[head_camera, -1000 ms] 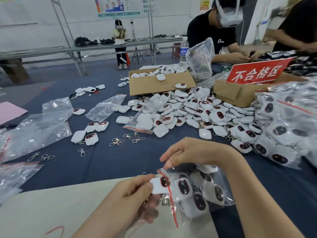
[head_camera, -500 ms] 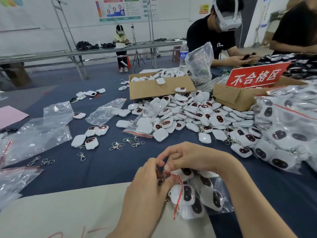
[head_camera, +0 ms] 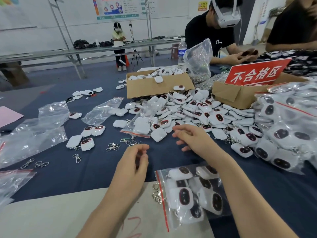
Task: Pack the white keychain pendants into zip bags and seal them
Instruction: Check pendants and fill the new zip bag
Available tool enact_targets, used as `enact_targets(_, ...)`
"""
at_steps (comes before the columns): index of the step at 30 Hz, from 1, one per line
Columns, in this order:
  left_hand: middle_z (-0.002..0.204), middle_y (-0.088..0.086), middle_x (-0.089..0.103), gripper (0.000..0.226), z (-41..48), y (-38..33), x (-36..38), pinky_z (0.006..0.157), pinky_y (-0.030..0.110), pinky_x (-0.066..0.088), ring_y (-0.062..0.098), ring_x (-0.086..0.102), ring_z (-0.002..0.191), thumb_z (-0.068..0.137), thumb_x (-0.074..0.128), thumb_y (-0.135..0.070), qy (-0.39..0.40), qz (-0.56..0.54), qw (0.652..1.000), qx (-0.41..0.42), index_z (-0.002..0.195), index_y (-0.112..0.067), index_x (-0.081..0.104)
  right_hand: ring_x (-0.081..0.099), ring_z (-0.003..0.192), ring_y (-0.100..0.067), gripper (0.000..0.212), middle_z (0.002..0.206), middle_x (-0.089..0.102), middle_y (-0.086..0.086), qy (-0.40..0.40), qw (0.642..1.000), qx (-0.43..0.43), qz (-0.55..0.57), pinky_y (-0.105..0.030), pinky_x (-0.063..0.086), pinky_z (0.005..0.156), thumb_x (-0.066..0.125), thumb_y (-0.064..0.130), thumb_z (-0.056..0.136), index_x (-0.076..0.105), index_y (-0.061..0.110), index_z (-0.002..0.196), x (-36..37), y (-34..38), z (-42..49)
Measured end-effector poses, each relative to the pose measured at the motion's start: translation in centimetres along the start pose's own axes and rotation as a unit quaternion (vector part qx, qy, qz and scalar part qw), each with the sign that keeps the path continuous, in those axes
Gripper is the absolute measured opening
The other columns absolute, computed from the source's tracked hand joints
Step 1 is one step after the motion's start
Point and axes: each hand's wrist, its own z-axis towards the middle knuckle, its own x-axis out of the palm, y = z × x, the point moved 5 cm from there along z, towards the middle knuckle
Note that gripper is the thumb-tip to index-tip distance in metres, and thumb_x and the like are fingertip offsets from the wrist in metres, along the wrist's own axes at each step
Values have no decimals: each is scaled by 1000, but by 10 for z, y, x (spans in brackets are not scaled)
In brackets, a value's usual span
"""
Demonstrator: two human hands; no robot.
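A clear zip bag (head_camera: 190, 193) with a red seal strip lies on the table near me, filled with several white keychain pendants; metal rings poke out at its left edge. Neither hand touches it. My left hand (head_camera: 132, 167) hovers just left of the bag, fingers loosely curled and holding nothing. My right hand (head_camera: 192, 138) reaches over the cloth toward the pile of loose white pendants (head_camera: 193, 110), fingers relaxed and empty. Another half-filled zip bag (head_camera: 140, 126) lies at the pile's near edge.
Empty zip bags (head_camera: 34, 134) lie at the left with loose pendants and metal clasps (head_camera: 114, 146). Two cardboard boxes (head_camera: 159, 86) stand behind the pile, one with a red sign (head_camera: 255, 74). Packed bags (head_camera: 288, 127) are heaped at the right. Other people work across the table.
Both hands have let go of the filled zip bag, which now lies on the table. My right hand has moved forward toward the pile and my left hand has lifted off to the left.
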Motion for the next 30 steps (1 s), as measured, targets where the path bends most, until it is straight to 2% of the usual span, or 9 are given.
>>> enact_targets(3, 121, -15, 58, 22, 26, 3, 13, 81, 5, 40, -8, 55, 101, 102, 56, -27, 10, 59, 998, 11, 123, -34, 57, 67, 78, -9, 14, 104, 70, -4, -26, 999, 17, 37, -18, 54, 57, 58, 19, 101, 68, 25, 109, -3, -7, 6)
enact_targets(7, 133, -7, 46, 44, 57, 4, 34, 86, 33, 45, 12, 54, 115, 101, 49, -49, 23, 182, 983, -16, 142, -33, 46, 68, 74, -7, 17, 103, 69, -5, -29, 998, 27, 56, -19, 55, 58, 58, 18, 101, 69, 20, 113, -4, -9, 10)
enact_targets(13, 123, -5, 50, 48, 68, 4, 44, 81, 35, 45, 18, 54, 115, 99, 48, -57, 18, 295, 955, 28, 138, -30, 54, 70, 76, -6, 16, 105, 71, -9, -16, 999, 0, 45, -21, 55, 59, 62, 19, 99, 72, 27, 108, -4, -9, 9)
enact_targets(15, 116, -9, 58, 45, 66, 2, 44, 82, 32, 43, 14, 54, 114, 98, 45, -61, 21, 265, 963, 50, 128, -32, 61, 70, 79, -5, 20, 108, 71, 3, -2, 999, -35, 26, -21, 56, 59, 65, 17, 97, 71, 34, 106, 0, -4, 8)
enact_targets(18, 105, -16, 66, 39, 66, -1, 44, 88, 29, 47, 4, 59, 103, 99, 44, -59, 46, 107, 991, 60, 113, -34, 70, 68, 82, -4, 28, 104, 71, 20, 27, 995, -89, -26, -19, 55, 59, 70, 19, 94, 70, 45, 105, 7, 4, 4)
enact_targets(22, 77, -15, 67, 34, 67, -5, 44, 69, 14, 41, -2, 59, 75, 100, 48, -52, 48, -59, 997, 33, 93, -29, 72, 69, 76, -4, 12, 89, 74, 14, 29, 994, -104, -29, -19, 54, 57, 71, 26, 93, 72, 36, 99, 11, 9, 3)
enact_targets(26, 94, -12, 75, 11, 67, -10, 51, 83, 25, 52, 8, 67, 90, 100, 63, -29, 72, -165, 984, 12, 105, -27, 72, 75, 78, -13, 7, 83, 77, 4, 24, 997, -70, 34, -22, 58, 61, 67, 27, 95, 74, 26, 96, 3, 8, 3)
enact_targets(28, 103, -11, 75, 14, 68, -11, 54, 89, 34, 55, 11, 68, 99, 100, 62, -25, 79, -184, 980, 12, 112, -27, 71, 74, 72, -10, 10, 76, 75, 9, 33, 997, -64, -2, -19, 56, 59, 65, 32, 96, 73, 28, 95, 4, 5, 2)
enact_targets(30, 107, -13, 74, 19, 69, -10, 54, 89, 29, 55, 8, 68, 101, 103, 58, -26, 81, -182, 980, 20, 117, -26, 70, 66, 61, 0, 12, 66, 71, 13, 44, 995, -61, -63, -12, 49, 56, 63, 40, 96, 73, 37, 92, 6, 2, 1)
